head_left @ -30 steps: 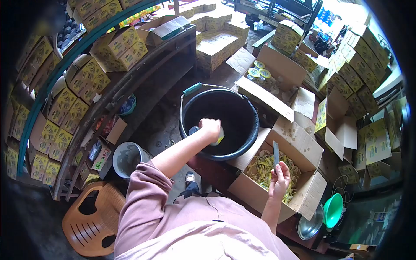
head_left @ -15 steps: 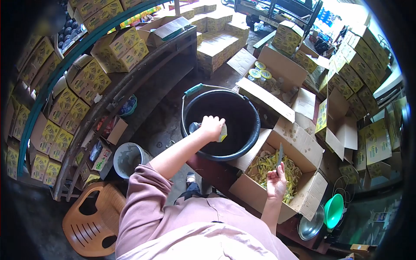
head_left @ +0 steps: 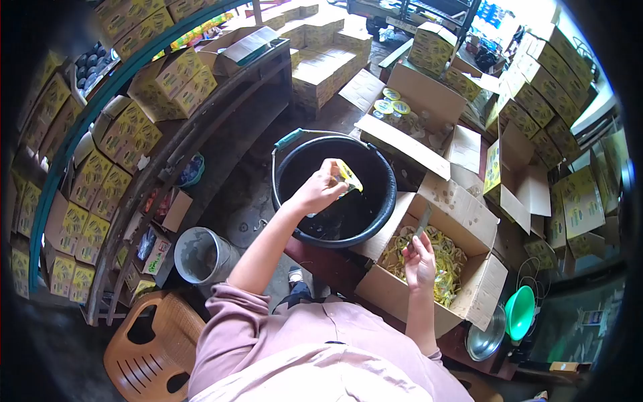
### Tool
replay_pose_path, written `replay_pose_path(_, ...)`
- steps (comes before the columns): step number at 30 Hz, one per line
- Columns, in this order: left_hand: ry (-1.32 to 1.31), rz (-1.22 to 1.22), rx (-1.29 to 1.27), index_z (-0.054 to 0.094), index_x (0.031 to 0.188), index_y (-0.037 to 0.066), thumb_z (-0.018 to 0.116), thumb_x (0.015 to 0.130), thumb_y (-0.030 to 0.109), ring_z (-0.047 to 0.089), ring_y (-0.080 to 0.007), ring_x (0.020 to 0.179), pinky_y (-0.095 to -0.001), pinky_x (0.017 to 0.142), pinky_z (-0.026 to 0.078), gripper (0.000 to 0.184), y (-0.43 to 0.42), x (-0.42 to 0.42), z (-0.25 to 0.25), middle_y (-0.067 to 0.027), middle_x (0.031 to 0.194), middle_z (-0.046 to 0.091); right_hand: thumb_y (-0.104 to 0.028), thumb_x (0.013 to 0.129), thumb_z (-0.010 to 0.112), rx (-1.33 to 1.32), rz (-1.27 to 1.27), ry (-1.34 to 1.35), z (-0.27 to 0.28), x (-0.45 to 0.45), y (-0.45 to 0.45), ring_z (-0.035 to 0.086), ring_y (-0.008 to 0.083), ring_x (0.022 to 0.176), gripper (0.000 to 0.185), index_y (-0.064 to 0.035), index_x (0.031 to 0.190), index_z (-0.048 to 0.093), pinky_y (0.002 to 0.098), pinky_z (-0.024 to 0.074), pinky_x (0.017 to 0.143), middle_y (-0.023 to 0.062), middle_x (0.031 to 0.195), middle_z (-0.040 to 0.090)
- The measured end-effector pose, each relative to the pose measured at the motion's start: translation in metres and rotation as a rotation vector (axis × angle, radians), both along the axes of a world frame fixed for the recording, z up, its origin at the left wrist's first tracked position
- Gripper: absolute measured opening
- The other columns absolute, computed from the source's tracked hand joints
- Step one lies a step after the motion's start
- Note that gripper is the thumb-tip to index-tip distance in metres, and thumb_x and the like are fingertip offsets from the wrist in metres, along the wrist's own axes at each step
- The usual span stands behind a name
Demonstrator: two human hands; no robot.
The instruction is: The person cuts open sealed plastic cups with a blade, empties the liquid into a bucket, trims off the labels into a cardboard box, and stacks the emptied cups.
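My left hand is closed around a clear plastic cup with a yellow printed lid, held tilted above a large black bucket. The bucket's dark inside shows wet glints near the bottom. In my right hand is a knife, its blade pointing up and away. That hand hovers over an open cardboard box holding a heap of crumpled yellow and clear plastic pieces.
Beyond the bucket, an open carton holds several yellow-lidded cups. Left are a grey bucket, a brown plastic chair and shelves of printed cartons. A green basin and metal bowl stand right.
My left hand has turned over, bringing the cup's yellow lid into view above the bucket. My right hand has shifted slightly with the knife, over the box. The camera view has moved a little.
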State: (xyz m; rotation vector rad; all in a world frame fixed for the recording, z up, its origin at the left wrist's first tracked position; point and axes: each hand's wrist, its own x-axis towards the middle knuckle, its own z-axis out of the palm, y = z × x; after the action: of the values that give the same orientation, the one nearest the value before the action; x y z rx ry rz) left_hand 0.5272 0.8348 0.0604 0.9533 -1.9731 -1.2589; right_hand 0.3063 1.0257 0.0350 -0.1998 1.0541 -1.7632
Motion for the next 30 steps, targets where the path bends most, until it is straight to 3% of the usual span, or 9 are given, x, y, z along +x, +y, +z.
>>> replay_pose_path(2, 0.233, 0.025, 0.087, 0.038, 0.106, 0.0, 0.06, 0.076, 0.023, 0.057, -0.0149, 0.085, -0.0273, 0.072, 0.046, 0.043, 0.006, -0.001, -0.01, -0.0108, 0.089, 0.054, 0.0, 0.079, 0.06, -0.01, -0.014, 0.166, 0.007, 0.002, -0.013, 0.057, 0.0073, 0.076, 0.029, -0.0061, 0.108, 0.055, 0.0196, 0.0443, 0.066, -0.0009, 0.086, 0.061)
replay_pose_path(5, 0.309, 0.102, 0.067, 0.04, 0.104, 0.002, 0.073, 0.064, 0.014, 0.057, -0.0166, 0.084, -0.0285, 0.071, 0.048, 0.053, 0.026, -0.007, 0.002, -0.0101, 0.093, 0.054, 0.001, 0.078, 0.061, -0.063, 0.022, 0.554, 0.023, 0.005, -0.036, 0.053, 0.004, 0.071, 0.023, -0.0045, 0.101, 0.059, 0.0169, 0.041, 0.063, -0.0021, 0.081, 0.059)
replay_pose_path(8, 0.249, 0.258, -0.129, 0.04, 0.105, 0.004, 0.075, 0.06, 0.009, 0.057, -0.0202, 0.086, -0.0316, 0.075, 0.048, 0.057, 0.034, -0.012, -0.009, -0.0112, 0.095, 0.053, 0.001, 0.078, 0.062, -0.17, 0.045, 0.933, 0.038, 0.008, -0.054, 0.051, 0.0025, 0.065, 0.015, -0.0048, 0.091, 0.064, 0.0165, 0.0376, 0.056, -0.0014, 0.076, 0.059)
replay_pose_path(9, 0.23, 0.276, -0.311, 0.04, 0.106, 0.005, 0.076, 0.058, 0.01, 0.056, -0.0259, 0.089, -0.0342, 0.077, 0.047, 0.06, 0.037, -0.012, -0.015, -0.013, 0.095, 0.052, 0.001, 0.078, 0.062, -0.218, 0.046, 1.054, 0.044, 0.009, -0.059, 0.05, 0.0023, 0.062, 0.012, -0.0049, 0.088, 0.066, 0.0166, 0.0364, 0.053, -0.0007, 0.075, 0.059)
replay_pose_path(11, 0.141, 0.288, -0.565, 0.04, 0.107, 0.004, 0.077, 0.056, 0.01, 0.054, -0.0301, 0.092, -0.0362, 0.079, 0.046, 0.063, 0.04, -0.015, -0.013, -0.0154, 0.097, 0.051, 0.002, 0.072, 0.064, -0.192, -0.016, 1.388, 0.058, 0.011, -0.067, 0.052, 0.0096, 0.063, 0.016, -0.0093, 0.083, 0.067, 0.0242, 0.039, 0.059, 0.0011, 0.071, 0.058)
replay_pose_path(13, 0.136, 0.292, -0.504, 0.041, 0.107, 0.004, 0.078, 0.057, 0.012, 0.055, -0.0329, 0.089, -0.0373, 0.078, 0.047, 0.063, 0.043, -0.015, -0.013, -0.0162, 0.096, 0.053, 0.002, 0.07, 0.065, -0.367, -0.133, 1.818, 0.063, 0.009, -0.077, 0.054, 0.0151, 0.065, 0.019, -0.0108, 0.084, 0.067, 0.0287, 0.0407, 0.064, 0.0022, 0.071, 0.058)
replay_pose_path(14, 0.148, 0.315, -0.46, 0.041, 0.108, 0.004, 0.078, 0.057, 0.012, 0.056, -0.0332, 0.089, -0.0377, 0.077, 0.047, 0.063, 0.044, -0.016, -0.013, -0.0165, 0.096, 0.053, 0.0, 0.066, 0.063, -0.404, -0.099, 1.87, 0.061, 0.008, -0.08, 0.055, 0.0207, 0.07, 0.022, -0.0131, 0.084, 0.067, 0.0338, 0.0398, 0.073, 0.0016, 0.073, 0.059)
replay_pose_path(22, 0.141, 0.377, -0.481, 0.039, 0.11, 0.006, 0.079, 0.056, 0.017, 0.058, -0.0325, 0.085, -0.0387, 0.075, 0.047, 0.068, 0.05, -0.015, -0.001, -0.0154, 0.095, 0.056, -0.004, 0.067, 0.06, -0.526, 0.001, 2.22, 0.066, 0.007, -0.095, 0.058, 0.0122, 0.079, 0.025, -0.0164, 0.088, 0.065, 0.0319, 0.0371, 0.078, -0.0036, 0.088, 0.061)
replay_pose_path(30, 0.059, 0.401, -0.59, 0.046, 0.103, 0.005, 0.076, 0.055, 0.019, 0.06, -0.0291, 0.076, -0.0365, 0.067, 0.049, 0.059, 0.047, -0.015, 0.024, -0.0128, 0.088, 0.057, -0.008, 0.07, 0.061, -0.585, -0.07, 2.277, 0.08, 0.007, -0.103, 0.059, 0.0133, 0.081, 0.018, -0.0146, 0.086, 0.066, 0.0304, 0.037, 0.073, -0.0026, 0.083, 0.062)
